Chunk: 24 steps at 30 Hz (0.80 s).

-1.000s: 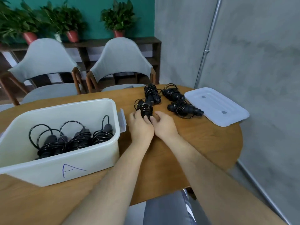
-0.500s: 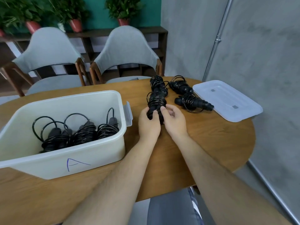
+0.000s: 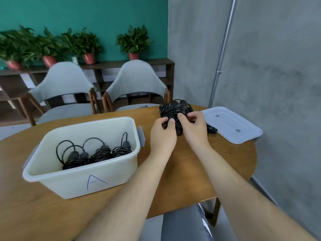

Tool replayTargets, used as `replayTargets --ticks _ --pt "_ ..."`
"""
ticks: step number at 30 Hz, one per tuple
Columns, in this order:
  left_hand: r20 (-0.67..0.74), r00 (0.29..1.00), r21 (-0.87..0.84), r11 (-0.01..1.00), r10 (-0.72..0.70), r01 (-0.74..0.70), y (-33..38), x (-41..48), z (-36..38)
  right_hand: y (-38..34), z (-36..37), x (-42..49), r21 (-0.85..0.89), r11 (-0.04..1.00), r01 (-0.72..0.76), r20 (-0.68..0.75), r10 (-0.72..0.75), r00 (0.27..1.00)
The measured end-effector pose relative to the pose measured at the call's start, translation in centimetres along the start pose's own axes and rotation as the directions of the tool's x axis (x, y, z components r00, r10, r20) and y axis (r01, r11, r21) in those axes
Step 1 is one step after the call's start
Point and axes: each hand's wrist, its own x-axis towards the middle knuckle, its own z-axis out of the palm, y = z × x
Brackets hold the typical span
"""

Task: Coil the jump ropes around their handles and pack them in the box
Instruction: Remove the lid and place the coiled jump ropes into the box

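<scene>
The white box (image 3: 83,180) (marked A) holds coiled jump ropes (image 3: 97,153). Right of the box, left hand (image 3: 162,136) and right hand (image 3: 194,134) both grip another rope bundle (image 3: 175,109); the lid (image 3: 231,124) lies farther right.

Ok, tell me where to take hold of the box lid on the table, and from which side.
Take the lid by its right corner, coming from the table's right side. It lies flat, so its top offers nothing to pinch, but that corner seems to stick out past the table edge, leaving room for fingers under the rim.
</scene>
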Motion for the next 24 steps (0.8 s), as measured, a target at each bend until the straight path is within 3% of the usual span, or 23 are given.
replayTargets --ticks 4,10,18,24 --pt "-0.027 0.999 0.030 0.999 0.042 -0.041 4.0 1.1 -2.6 -4.0 0.9 -0.7 0.096 0.994 0.041 0.032 -0.045 0.998" --pt "0.083 0.996 0.066 0.997 0.036 -0.041 6.6 2.0 -10.7 -8.2 4.0 -2.9 0.068 0.991 0.114 0.289 -0.129 0.949" --pt "-0.002 0.996 0.280 0.956 -0.090 0.087 6.3 1.4 -23.3 -10.6 12.6 -7.0 -0.018 0.999 0.046 0.615 -0.025 0.788" --pt "0.005 0.979 0.504 0.846 -0.206 0.175 5.8 0.9 -29.6 -11.2 17.9 -9.7 -0.166 0.973 0.161 0.795 0.036 0.605"
